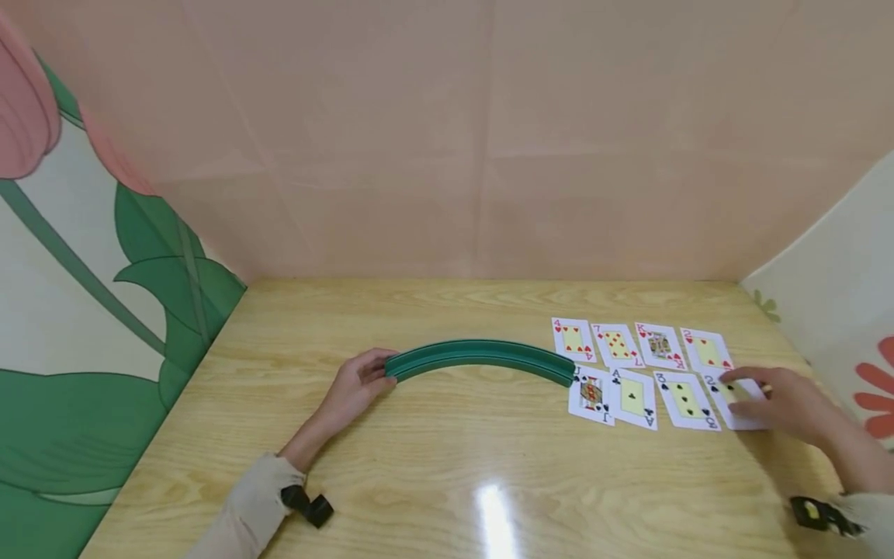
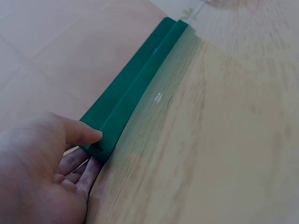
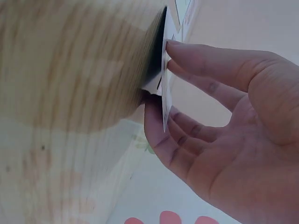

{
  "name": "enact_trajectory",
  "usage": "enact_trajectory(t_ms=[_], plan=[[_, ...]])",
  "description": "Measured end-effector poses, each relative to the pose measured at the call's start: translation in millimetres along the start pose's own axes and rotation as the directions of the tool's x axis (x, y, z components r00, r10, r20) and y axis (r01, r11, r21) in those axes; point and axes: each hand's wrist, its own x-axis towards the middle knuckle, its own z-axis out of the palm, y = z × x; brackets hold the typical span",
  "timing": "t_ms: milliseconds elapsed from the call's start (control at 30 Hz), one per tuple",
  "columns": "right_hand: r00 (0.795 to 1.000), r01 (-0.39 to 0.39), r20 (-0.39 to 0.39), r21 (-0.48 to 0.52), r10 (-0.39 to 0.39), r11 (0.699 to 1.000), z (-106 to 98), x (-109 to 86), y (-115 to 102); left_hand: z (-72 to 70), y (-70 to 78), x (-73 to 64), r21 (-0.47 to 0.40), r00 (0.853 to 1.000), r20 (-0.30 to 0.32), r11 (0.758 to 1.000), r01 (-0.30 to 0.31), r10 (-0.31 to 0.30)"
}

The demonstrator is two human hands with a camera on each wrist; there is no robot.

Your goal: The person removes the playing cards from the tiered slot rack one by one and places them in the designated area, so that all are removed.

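In the head view, a curved green card holder with a lengthwise groove lies across the middle of the table. My left hand pinches its left end; the left wrist view shows the thumb on top and fingers beneath. The holder's right end covers a corner of the jack. Far to the right, my right hand grips a black two playing card. Seen from the right wrist, that card is tilted up from the table, with the thumb on one face and a finger behind it.
Beside the jack lie an ace of clubs and another black card. Behind them sit a four of hearts, a seven of diamonds, a king and a red two. Walls border the wooden table.
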Motion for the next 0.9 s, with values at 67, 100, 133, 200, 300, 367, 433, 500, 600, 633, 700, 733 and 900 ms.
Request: enact_trajectory(t_ms=[67,100,133,200,300,367,433,500,600,633,700,733,900], plan=[[1.000,0.023,-0.020,-0.009,-0.023,1.000,2.8,-3.0,-0.7,1.6,-1.1,-1.1,0.003,1.000,0.000,1.000,0.008,-0.008],[0.999,0.034,-0.030,-0.017,-0.034,0.999,4.4,-4.5,-1.6,2.4,-1.9,-1.8,0.006,1.000,0.002,1.000,0.012,-0.012],[0.999,0.043,-0.032,-0.025,-0.044,0.999,6.2,-6.1,-2.2,3.0,-2.8,-2.6,0.011,1.000,0.004,1.000,0.016,-0.016],[0.998,0.052,-0.042,-0.035,-0.053,0.998,10.0,-8.8,-5.5,3.6,-3.7,-4.8,0.018,1.000,0.003,0.999,0.030,-0.030],[0.997,0.054,-0.052,-0.063,-0.058,0.997,13.7,-10.5,-12.5,3.4,-3.9,-7.7,0.028,0.999,-0.002,0.999,0.036,-0.036],[0.997,0.049,-0.057,-0.079,-0.054,0.996,13.3,-9.7,-17.2,2.8,-3.0,-8.4,0.020,0.999,-0.013,0.999,0.036,-0.036],[0.997,0.043,-0.059,-0.103,-0.049,0.994,10.6,-8.6,-20.8,2.3,-1.4,-8.2,0.007,0.999,-0.015,0.999,0.033,-0.033],[0.997,0.037,-0.059,-0.122,-0.044,0.992,7.2,-8.7,-22.7,2.5,-0.3,-6.5,0.000,1.000,-0.009,1.000,0.025,-0.025],[0.998,0.025,-0.057,-0.130,-0.032,0.991,3.5,-10.7,-24.8,2.8,1.9,-3.1,0.004,1.000,0.006,1.000,0.017,-0.017],[0.998,0.023,-0.052,-0.130,-0.030,0.991,2.4,-11.1,-25.2,2.8,2.2,-1.7,0.005,1.000,0.009,1.000,0.013,-0.013],[0.999,0.013,-0.046,-0.134,-0.019,0.991,0.7,-10.7,-27.0,2.7,3.3,0.4,0.007,1.000,0.010,1.000,0.010,-0.010],[0.999,0.006,-0.041,-0.136,-0.011,0.991,0.1,-10.1,-28.1,2.5,3.5,1.0,0.008,1.000,0.008,1.000,0.009,-0.009],[1.000,-0.009,-0.020,-0.140,0.006,0.990,-2.2,-4.6,-32.2,0.7,4.2,1.6,0.015,1.000,-0.001,1.000,0.014,-0.014]])
